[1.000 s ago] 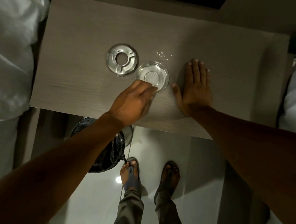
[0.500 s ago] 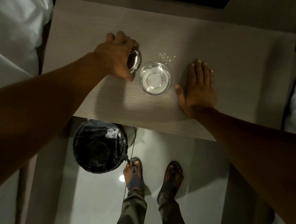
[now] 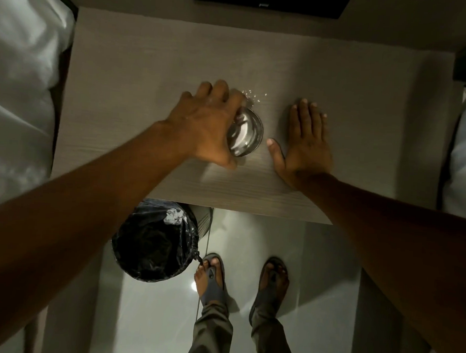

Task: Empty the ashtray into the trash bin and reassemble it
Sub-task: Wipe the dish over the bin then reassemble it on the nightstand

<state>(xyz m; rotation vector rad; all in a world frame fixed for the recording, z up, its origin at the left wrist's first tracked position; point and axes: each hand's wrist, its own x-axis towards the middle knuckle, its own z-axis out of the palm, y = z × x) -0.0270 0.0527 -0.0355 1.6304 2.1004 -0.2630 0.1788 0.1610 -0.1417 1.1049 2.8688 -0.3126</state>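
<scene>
Shiny metal ashtray [image 3: 246,135], matt woodgrain table [image 3: 148,116]

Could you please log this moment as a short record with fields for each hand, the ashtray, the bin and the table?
left hand: over the ashtray, fingers curled around its metal lid, setting it onto the bowl
right hand: flat on the table, palm down, beside the ashtray, not touching it
ashtray: on the table, partly hidden by the left hand; lid seating cannot be told
trash bin: on the floor below the table edge, black liner, crumpled scrap inside
table: small bright specks just beyond the ashtray
</scene>
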